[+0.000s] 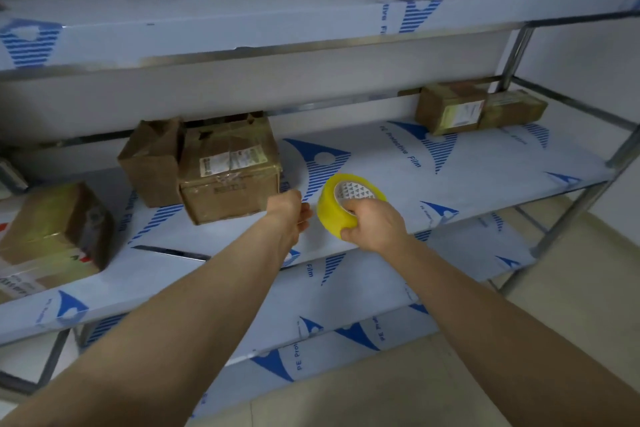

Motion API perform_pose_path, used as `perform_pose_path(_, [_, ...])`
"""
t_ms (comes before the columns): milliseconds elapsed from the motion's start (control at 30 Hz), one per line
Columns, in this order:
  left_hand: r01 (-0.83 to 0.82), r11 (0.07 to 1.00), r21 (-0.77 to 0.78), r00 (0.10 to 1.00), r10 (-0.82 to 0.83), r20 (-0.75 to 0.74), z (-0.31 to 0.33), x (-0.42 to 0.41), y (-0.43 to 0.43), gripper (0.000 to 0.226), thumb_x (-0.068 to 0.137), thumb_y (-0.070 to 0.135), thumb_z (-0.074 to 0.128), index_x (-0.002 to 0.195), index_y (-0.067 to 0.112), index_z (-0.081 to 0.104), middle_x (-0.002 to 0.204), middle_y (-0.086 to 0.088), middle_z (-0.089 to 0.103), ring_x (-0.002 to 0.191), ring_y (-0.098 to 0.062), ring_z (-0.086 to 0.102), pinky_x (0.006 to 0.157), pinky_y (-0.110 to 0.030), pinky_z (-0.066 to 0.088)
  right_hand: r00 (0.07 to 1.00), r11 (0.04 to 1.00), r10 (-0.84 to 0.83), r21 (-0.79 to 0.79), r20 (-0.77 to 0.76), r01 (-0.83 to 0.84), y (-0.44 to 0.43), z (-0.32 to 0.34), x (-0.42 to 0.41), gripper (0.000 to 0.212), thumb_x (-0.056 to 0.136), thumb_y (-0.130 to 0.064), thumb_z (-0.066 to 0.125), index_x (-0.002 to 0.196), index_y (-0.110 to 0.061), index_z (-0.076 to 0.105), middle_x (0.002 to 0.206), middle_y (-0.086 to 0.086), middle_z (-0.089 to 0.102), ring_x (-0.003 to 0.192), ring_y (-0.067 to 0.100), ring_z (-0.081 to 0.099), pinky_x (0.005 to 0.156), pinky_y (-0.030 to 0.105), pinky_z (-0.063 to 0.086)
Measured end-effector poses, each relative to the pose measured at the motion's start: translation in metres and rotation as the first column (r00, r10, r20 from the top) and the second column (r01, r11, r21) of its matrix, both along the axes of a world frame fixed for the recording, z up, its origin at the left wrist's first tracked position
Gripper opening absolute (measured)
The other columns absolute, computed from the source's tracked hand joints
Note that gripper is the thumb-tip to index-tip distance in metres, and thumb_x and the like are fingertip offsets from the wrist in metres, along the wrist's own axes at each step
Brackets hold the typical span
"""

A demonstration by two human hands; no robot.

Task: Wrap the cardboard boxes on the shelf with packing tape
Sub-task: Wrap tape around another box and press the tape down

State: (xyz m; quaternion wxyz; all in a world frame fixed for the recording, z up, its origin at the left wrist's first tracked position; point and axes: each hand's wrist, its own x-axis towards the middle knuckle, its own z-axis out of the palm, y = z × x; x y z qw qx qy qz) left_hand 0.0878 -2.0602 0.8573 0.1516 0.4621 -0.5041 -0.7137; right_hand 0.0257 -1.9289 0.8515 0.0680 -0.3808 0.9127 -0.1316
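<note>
One tape roll (334, 210) in right hand (376, 227)

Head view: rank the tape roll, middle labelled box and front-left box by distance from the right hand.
1. The tape roll, in the right hand.
2. The middle labelled box, to its left.
3. The front-left box, far left.

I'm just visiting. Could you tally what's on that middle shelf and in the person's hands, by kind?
Brown cardboard boxes on the middle shelf: 5 (far-left taped box, open box, labelled middle box, right labelled box, far-right box)
Yellow roll of packing tape, gripped by the right hand: 1
Total: 6
</note>
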Motion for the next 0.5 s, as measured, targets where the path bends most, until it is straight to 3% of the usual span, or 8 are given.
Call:
perform_pose_path(167, [-0.095, 0.996, -0.002, 0.995, 0.095, 0.01, -0.008, 0.022, -0.018, 0.025, 0.099, 0.016, 0.04, 0.115, 0.003, 0.053, 0.075, -0.008, 0.059, 0.065, -0.018, 0.057, 0.062, -0.028, 0.047, 0.988, 0.976, 0.101, 0.202, -0.115, -0.077, -0.033, -0.023, 0.004, 0.042, 0.088, -0.028, 0.059, 0.129, -0.019, 0.055, 0.116, 0.009, 0.063, 0.107, 0.028, 0.059, 0.078, 0.029, 0.046])
perform_pose_path(400, [-0.208, 0.978, -0.002, 0.978, 0.208, -0.006, -0.009, 0.082, -0.062, 0.018, 0.098, 0.013, 0.039, 0.092, 0.008, 0.055, 0.077, -0.006, 0.06, 0.067, -0.016, 0.059, 0.064, -0.028, 0.047, 0.974, 0.938, 0.179, 0.324, -0.135, -0.128, -0.073, -0.049, 0.026, 0.042, 0.089, -0.021, 0.057, 0.131, -0.02, 0.054, 0.123, 0.009, 0.06, 0.113, 0.028, 0.057, 0.089, 0.034, 0.049])
perform_pose_path(500, [-0.244, 0.97, -0.004, 0.97, 0.244, -0.015, -0.007, 0.106, -0.081, 0.015, 0.099, 0.014, 0.041, 0.095, 0.008, 0.054, 0.078, -0.007, 0.061, 0.067, -0.017, 0.059, 0.061, -0.028, 0.046, 0.975, 0.915, 0.167, 0.39, -0.144, -0.099, -0.082, -0.042, 0.033, 0.047, 0.09, -0.028, 0.058, 0.135, -0.017, 0.048, 0.129, 0.007, 0.056, 0.119, 0.026, 0.054, 0.095, 0.034, 0.045])
